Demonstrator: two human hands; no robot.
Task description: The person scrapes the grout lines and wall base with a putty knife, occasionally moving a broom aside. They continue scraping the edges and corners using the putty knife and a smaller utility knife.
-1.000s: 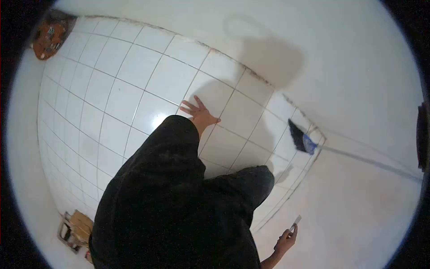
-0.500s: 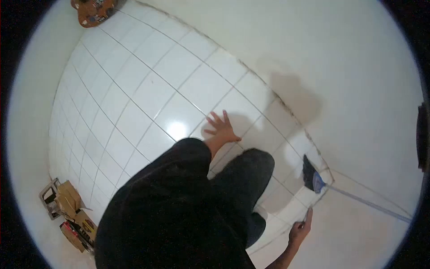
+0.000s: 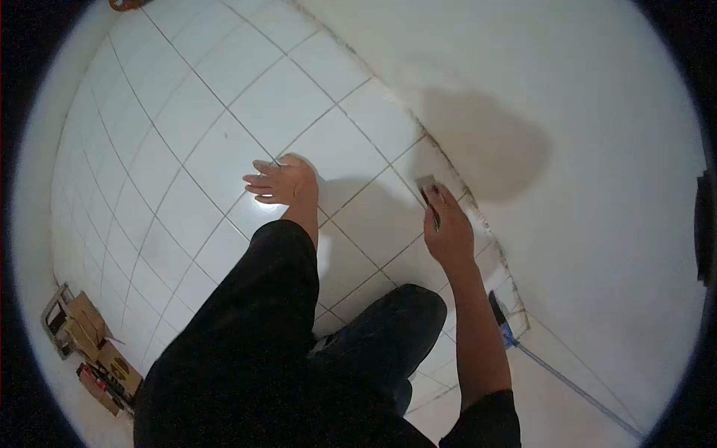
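Note:
My left hand (image 3: 282, 181) rests on the white tiled floor (image 3: 299, 108) with its fingers spread, holding nothing. Over the tiles near the wall's base, my right hand (image 3: 450, 228) is closed around a small scraper (image 3: 426, 188) with a flat, light blade and a dark handle. Part of the handle is hidden by the fingers. The blade points toward the upper left. A dirty, rough joint (image 3: 451, 160) runs between floor and wall, just beyond the right hand.
A broom (image 3: 506, 332) with dark bristles leans in the corner at lower right. Cardboard pieces (image 3: 86, 321) and a grey frame (image 3: 54, 317) lie at lower left. An orange-brown object (image 3: 125, 4) shows at the top left. My bent knee (image 3: 418, 306) is below the hands.
My right hand has come up from the lower right corner with the scraper to the tiles by the wall. My left hand has shifted leftward on the floor. The view has moved too.

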